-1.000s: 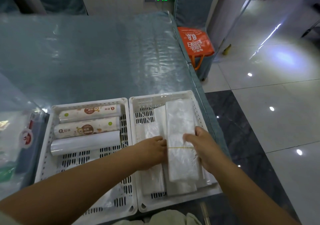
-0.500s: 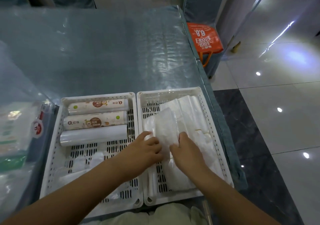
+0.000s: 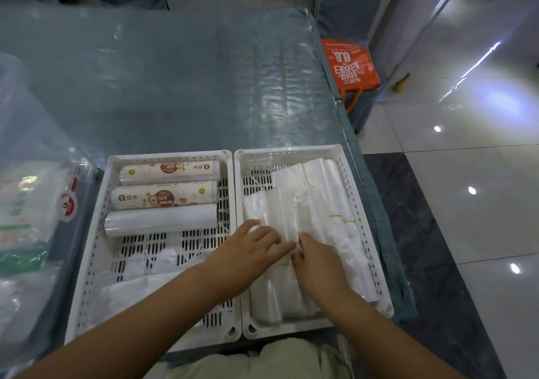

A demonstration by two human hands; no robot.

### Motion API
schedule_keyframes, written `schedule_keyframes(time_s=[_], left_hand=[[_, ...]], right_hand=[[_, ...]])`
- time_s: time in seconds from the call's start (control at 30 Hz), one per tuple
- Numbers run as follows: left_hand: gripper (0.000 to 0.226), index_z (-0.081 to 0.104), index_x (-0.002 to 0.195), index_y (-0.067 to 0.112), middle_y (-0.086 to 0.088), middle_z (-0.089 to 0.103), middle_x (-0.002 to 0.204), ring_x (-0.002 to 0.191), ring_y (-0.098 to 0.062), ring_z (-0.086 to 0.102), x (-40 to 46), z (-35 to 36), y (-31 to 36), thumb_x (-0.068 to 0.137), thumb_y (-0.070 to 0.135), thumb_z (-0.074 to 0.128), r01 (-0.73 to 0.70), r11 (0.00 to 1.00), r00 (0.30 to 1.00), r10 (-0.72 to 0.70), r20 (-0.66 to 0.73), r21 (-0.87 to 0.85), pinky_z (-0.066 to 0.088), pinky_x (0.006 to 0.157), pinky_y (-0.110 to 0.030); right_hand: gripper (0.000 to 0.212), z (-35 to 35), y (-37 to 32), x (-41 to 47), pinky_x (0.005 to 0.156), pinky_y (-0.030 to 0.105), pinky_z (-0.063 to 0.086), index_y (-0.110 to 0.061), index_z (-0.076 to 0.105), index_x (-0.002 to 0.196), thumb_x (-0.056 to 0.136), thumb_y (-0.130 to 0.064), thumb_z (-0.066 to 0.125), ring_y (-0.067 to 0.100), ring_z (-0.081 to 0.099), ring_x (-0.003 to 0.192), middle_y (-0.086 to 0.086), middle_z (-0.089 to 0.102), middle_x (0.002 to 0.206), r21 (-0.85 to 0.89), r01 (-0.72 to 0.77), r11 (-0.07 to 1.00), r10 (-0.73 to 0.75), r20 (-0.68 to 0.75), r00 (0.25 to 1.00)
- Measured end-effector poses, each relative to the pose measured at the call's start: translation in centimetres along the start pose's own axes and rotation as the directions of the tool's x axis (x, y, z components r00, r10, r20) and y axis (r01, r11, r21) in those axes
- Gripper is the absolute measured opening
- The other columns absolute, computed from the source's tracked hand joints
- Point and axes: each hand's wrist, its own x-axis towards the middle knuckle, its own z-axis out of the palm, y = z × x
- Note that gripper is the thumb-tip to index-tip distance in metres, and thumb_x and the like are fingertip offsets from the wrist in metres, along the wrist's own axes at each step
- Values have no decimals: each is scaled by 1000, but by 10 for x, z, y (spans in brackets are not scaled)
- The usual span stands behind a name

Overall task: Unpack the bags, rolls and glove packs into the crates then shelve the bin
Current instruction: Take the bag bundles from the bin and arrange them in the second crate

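Observation:
Two white slotted crates stand side by side on the plastic-covered table. The left crate (image 3: pixel 90 262) holds three rolls (image 3: pixel 163 196) at its far end and flat clear packs (image 3: pixel 140 288) nearer me. The right crate (image 3: pixel 376 262) is filled with bundles of clear plastic bags (image 3: pixel 323 192). My left hand (image 3: pixel 253 252) lies with straight fingers on a bag bundle (image 3: pixel 280 212) at that crate's left side. My right hand (image 3: pixel 319 262) meets it there, fingertips curled onto the same bundle. The bundle lies flat among the others.
A clear storage bin (image 3: pixel 32 151) with packs inside stands at the left, touching the left crate. The table's right edge (image 3: pixel 358 157) runs just past the right crate, with tiled floor beyond. An orange bag (image 3: pixel 350 63) sits on the floor at the far right.
The first bundle with a rubber band now lies at the crate's right side. Both hands brought a second bundle down onto the left side and flattened it.

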Motion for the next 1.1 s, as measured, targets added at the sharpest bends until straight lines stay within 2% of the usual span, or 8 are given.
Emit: schedule_keyframes(time_s=[0.13,0.23,0.33,0.47,0.67,0.87,0.97,1.1], left_hand=[[64,47,125,25,-3,60,105,105,-23,55,8,-2,4,66,13,66,-45,998,999,44,23,51,43,96,-46],[56,52,123,26,-7,61,117,118,-28,52,12,-4,8,69,21,66,-38,995,997,32,66,87,43,98,-45],[57,34,138,23,-13,31,149,140,-32,19,14,5,11,85,17,53,-32,998,993,25,114,57,21,111,-50],[60,17,144,17,-9,4,157,143,-27,1,17,11,11,91,14,44,-57,998,985,49,168,39,3,113,-49],[54,27,141,11,-12,22,153,142,-28,9,18,7,10,89,13,46,-90,996,978,83,189,26,6,113,-48],[56,27,142,16,-8,21,154,143,-25,8,20,8,15,88,11,44,-23,998,984,35,176,-66,-2,113,-44],[56,17,145,21,-4,11,156,143,-21,-1,23,16,25,93,28,34,39,992,989,-21,144,-120,-10,111,-46],[67,-13,143,22,-3,-18,152,137,-20,-27,18,29,30,93,55,17,27,999,971,-20,238,-26,-21,108,-49]], right_hand=[[16,-7,8,-4,64,30,43,-24,47,81,90,-36,49,19,54,73,-2,60,76,-101,46,994,-50,-30,998],[21,-14,20,-8,81,33,40,-24,59,105,87,-34,56,17,55,87,-3,62,96,-271,21,962,-77,-197,977],[25,-20,31,-9,88,35,35,-23,59,108,87,-36,55,17,53,95,-3,61,103,-332,-108,937,19,-261,965],[27,-17,25,-2,82,34,32,-24,59,93,87,-48,50,15,50,89,-5,60,91,-393,-150,907,68,-214,974],[20,-13,24,2,77,34,31,-22,49,68,85,-33,50,14,45,74,-6,53,70,-332,-169,928,79,-269,960],[22,-10,36,-1,72,32,30,-24,50,65,84,-34,53,13,43,68,-7,48,63,-307,-134,942,38,-300,953],[22,-10,40,1,74,34,31,-22,53,66,85,-34,54,13,43,69,-7,51,64,-316,-109,942,6,-310,951],[20,-11,40,3,74,35,31,-22,53,67,84,-33,55,14,42,69,-6,52,65,-345,-105,933,-4,-300,954]])
